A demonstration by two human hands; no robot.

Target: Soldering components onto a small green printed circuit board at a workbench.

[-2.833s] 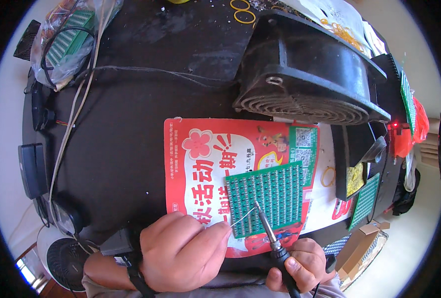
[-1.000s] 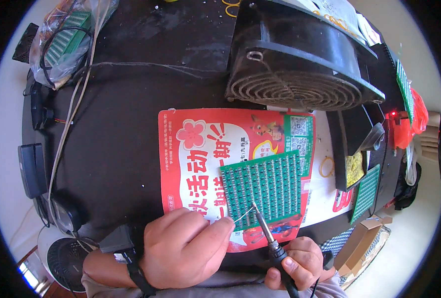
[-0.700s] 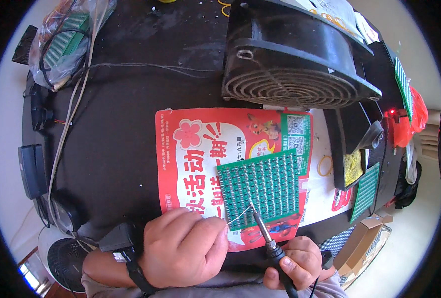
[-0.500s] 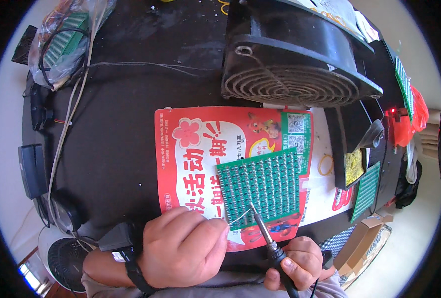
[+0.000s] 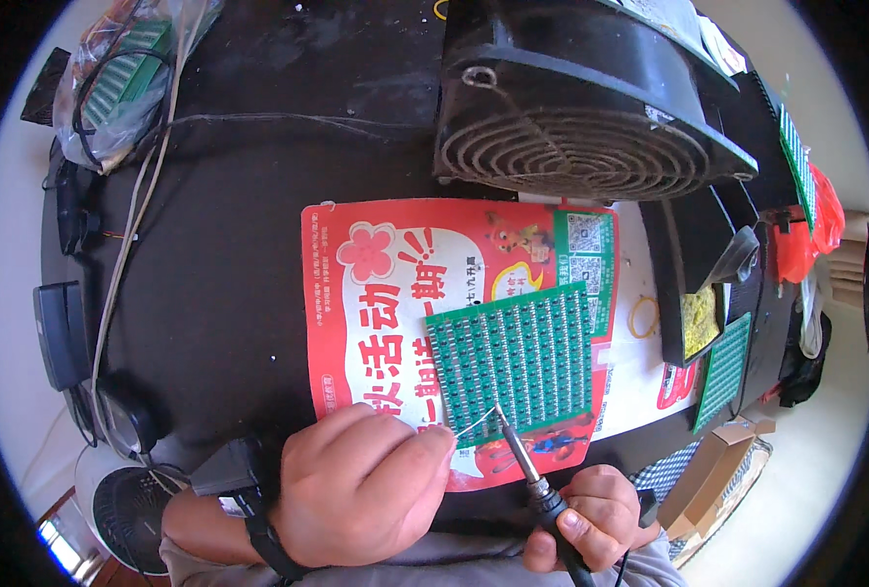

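Gripping a soldering iron [image 5: 516, 450] by its dark handle, the right hand [image 5: 596, 519] sits on the near side of the green circuit board [image 5: 513, 362], below its right half and well apart from its edge. The left hand [image 5: 366, 484], nearer to the board, is closed, with thumb and forefinger pinched on a thin pale wire [image 5: 474, 426]; its fingertips are just beside the board's near left corner, and I cannot tell whether they touch it.

The relation that matters most is at the board's near part, left of its middle: the iron slants forward and leftward from the right hand, the wire runs forward and rightward from the left, and their ends come together there. Whether either end presses on the board is too small to tell.

The board lies ahead of both hands and between their lines of reach. It looks slightly longer from side to side, that long axis turned so its right end lies farther from the person. Beneath the board is a red and white printed sheet [image 5: 342, 293], showing past its left and far edges. To the board's right are a yellow sponge [image 5: 701, 323] in a black holder and a second green board [image 5: 723, 372]. Beyond the board's far edge stands a large black fan [image 5: 571, 147].
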